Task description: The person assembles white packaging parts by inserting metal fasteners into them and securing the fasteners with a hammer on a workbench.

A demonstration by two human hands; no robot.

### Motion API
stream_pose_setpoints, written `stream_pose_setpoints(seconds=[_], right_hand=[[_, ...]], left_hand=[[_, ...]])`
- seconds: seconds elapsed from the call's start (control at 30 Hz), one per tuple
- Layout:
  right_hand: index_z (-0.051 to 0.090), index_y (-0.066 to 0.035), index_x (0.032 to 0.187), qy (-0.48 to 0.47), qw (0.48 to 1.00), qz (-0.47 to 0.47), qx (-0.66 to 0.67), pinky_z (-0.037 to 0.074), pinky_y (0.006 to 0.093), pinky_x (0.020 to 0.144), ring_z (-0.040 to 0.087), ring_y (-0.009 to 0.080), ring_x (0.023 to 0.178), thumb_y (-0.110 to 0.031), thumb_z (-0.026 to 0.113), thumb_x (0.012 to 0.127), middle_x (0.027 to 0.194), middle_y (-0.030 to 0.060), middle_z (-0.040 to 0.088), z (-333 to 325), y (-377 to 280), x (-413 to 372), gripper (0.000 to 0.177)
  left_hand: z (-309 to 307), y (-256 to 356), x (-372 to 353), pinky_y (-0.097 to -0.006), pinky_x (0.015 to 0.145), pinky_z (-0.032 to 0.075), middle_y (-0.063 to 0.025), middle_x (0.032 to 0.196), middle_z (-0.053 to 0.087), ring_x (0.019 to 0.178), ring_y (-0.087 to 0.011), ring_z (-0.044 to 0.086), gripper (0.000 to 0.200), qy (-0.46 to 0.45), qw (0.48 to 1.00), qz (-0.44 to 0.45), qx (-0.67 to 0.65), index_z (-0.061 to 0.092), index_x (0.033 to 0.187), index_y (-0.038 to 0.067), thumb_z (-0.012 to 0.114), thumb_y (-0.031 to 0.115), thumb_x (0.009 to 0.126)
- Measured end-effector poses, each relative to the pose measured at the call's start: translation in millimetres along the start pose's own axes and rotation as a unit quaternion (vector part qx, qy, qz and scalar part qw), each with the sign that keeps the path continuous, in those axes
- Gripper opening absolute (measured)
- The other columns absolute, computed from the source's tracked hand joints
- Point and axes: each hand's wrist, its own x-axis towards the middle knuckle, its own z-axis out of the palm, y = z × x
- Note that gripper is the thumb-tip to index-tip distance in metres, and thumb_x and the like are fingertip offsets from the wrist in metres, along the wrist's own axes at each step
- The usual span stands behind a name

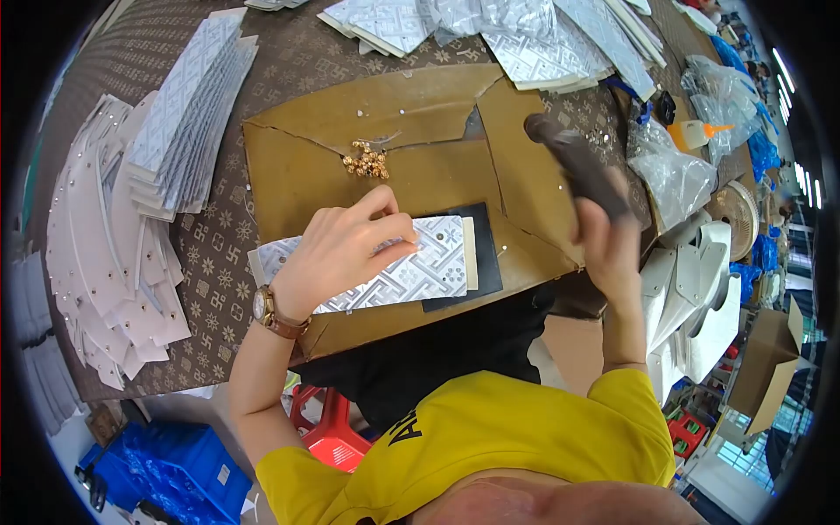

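The table (214, 289) carried everything before me, its brown patterned cloth spreading past both sides of my work. On it, near my body, lay a broad brown sheet (416, 96), creased and split along its folds, which I judged was there to spare the cloth. At the far left the curved white pieces (96, 236) overlapped in a spread heap, and between them and the sheet lay a fanned stack of patterned strips (188, 114), probably set so that each could be picked up by its edge.

The patterned panel (442, 267) lay flat on the sheet close to my lap, its right end over a black slab (488, 254) that I took for a firm backing; a pale strip (471, 254) showed just beyond that end.

A dark tool (577, 166), blurred and seemingly a mallet, was in my right hand (608, 245), fingers wrapped round it, apart from the panel. My left hand (350, 249) lay across the panel, fingers bent, thumb and forefinger close together, apparently to keep it from sliding. Whether they pinched anything small, I could not tell.

Smallest were the gold-coloured fittings (366, 160), heaped just beyond my left hand, likely for easy reach.
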Motion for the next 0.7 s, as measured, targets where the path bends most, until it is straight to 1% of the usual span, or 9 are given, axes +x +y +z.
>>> stream_pose_setpoints(seconds=[0.07,0.13,0.17,0.23,0.37,0.43,0.47,0.53,0.7], right_hand=[[0.063,0.001,0.115,-0.004,0.991,0.06,0.12,0.055,0.0394,0.071,0.066,0.0353,0.074,-0.023,0.063,0.104,0.111,0.0151,0.067,-20,12,-33,0.026],[0.066,-0.006,0.129,-0.191,0.887,-0.032,0.42,0.05,0.0374,0.064,0.064,0.0269,0.063,-0.014,0.05,0.105,0.08,0.0077,0.071,-41,65,-63,0.03],[0.066,-0.006,0.129,-0.191,0.886,-0.032,0.42,0.05,0.0374,0.064,0.064,0.0269,0.063,-0.014,0.05,0.105,0.08,0.0077,0.071,-27,39,-57,0.03],[0.063,-0.003,0.113,-0.199,0.977,-0.008,0.07,0.055,0.0457,0.067,0.072,0.0421,0.081,-0.023,0.06,0.106,0.086,0.0201,0.072,15,-43,-31,0.022],[0.063,-0.006,0.112,-0.222,0.974,0.019,0.027,0.054,0.0485,0.066,0.07,0.0449,0.079,-0.03,0.068,0.104,0.08,0.0214,0.071,39,-9,-5,0.026],[0.063,-0.007,0.112,-0.071,0.997,0.027,-0.025,0.053,0.0508,0.064,0.067,0.0476,0.072,-0.032,0.071,0.102,0.079,0.0228,0.068,38,-5,2,0.028],[0.063,-0.007,0.112,-0.071,0.997,0.024,-0.026,0.053,0.0508,0.064,0.067,0.0476,0.072,-0.032,0.071,0.102,0.079,0.0228,0.068,36,2,8,0.028],[0.066,-0.003,0.117,-0.023,0.987,0.004,-0.157,0.055,0.0404,0.07,0.068,0.0368,0.076,-0.017,0.072,0.101,0.09,0.0185,0.068,32,21,26,0.022],[0.07,-0.004,0.11,0.097,0.967,-0.138,-0.19,0.055,0.0389,0.073,0.069,0.0345,0.085,-0.009,0.074,0.097,0.097,0.0148,0.069,47,22,54,0.015]], left_hand=[[-3,1,2,-0.0406,0.063,0.05,-0.0043,0.096,0.06,0.07,-0.0277,0.066,0.013,-0.008,1.0,-0.007,0.0,0.073,0.095,0.014,0.077,0.026,0.094],[-3,1,3,-0.0408,0.063,0.05,-0.0044,0.096,0.06,0.071,-0.0281,0.066,0.013,-0.012,1.0,-0.011,0.0,0.072,0.095,0.014,0.077,0.026,0.093],[-3,1,4,-0.0408,0.063,0.05,-0.0044,0.096,0.06,0.071,-0.0283,0.066,0.014,-0.011,1.0,-0.011,0.003,0.072,0.095,0.014,0.078,0.026,0.093],[-4,2,3,-0.0409,0.064,0.051,-0.0045,0.097,0.061,0.071,-0.0287,0.066,0.014,-0.006,1.0,-0.01,0.012,0.071,0.095,0.014,0.078,0.026,0.092],[-3,-1,1,-0.0421,0.065,0.051,-0.0057,0.096,0.06,0.074,-0.0298,0.066,0.015,-0.005,1.0,-0.011,-0.011,0.072,0.096,0.014,0.079,0.026,0.091],[-2,-1,-1,-0.0402,0.066,0.051,-0.0049,0.097,0.062,0.076,-0.0273,0.068,0.014,-0.004,1.0,-0.016,-0.023,0.072,0.097,0.014,0.079,0.025,0.092],[-4,-2,0,-0.0384,0.067,0.052,-0.0041,0.098,0.064,0.077,-0.0247,0.069,0.013,-0.005,0.999,-0.017,-0.031,0.073,0.099,0.014,0.079,0.024,0.092],[-13,-6,3,-0.0365,0.068,0.053,-0.0032,0.099,0.066,0.079,-0.0222,0.07,0.013,0.0,0.999,-0.015,-0.033,0.074,0.101,0.014,0.079,0.022,0.093],[-45,-26,-3,-0.0202,0.08,0.052,0.0003,0.104,0.074,0.093,-0.005,0.066,0.017,0.288,0.886,-0.127,-0.341,0.073,0.114,0.003,0.074,0.01,0.099]])
